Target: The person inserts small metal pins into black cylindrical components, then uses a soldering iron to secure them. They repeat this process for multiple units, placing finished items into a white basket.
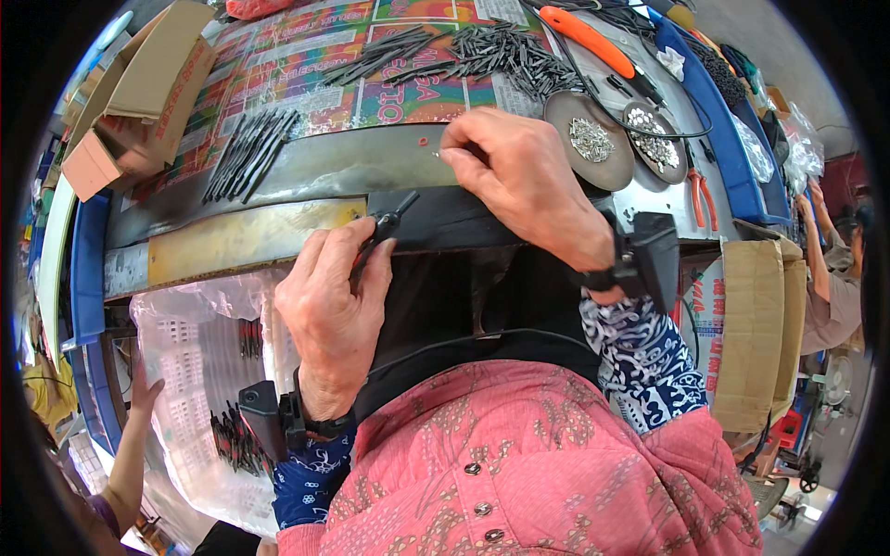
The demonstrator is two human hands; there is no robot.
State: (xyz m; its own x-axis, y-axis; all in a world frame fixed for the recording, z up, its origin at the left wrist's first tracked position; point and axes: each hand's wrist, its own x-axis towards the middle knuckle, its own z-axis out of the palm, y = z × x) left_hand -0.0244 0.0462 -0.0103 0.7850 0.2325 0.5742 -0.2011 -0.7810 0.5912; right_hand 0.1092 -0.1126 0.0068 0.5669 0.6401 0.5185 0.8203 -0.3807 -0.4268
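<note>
My left hand (332, 301) is closed around a thin black stick-like part (397, 215), its tip pointing up and to the right over the front edge of the bench. Thumb and index finger of my right hand (528, 181) are pinched together over the dark strip of the bench edge. Whatever they hold, if anything, is too small to name. Right beside that hand stand a grey dish (603, 174) with small silvery parts and a second dish (675, 171) with pale metal bits. Farther back lies a heap of short black pieces (510, 57).
An orange-handled tool (586, 39) with a cable and red pliers (703, 196) lie at the right. Black strips (248, 156) lie in a row near a cardboard box (139, 102). A plastic-lined crate (199, 357) stands below left. Other people's hands (144, 389) show at both sides.
</note>
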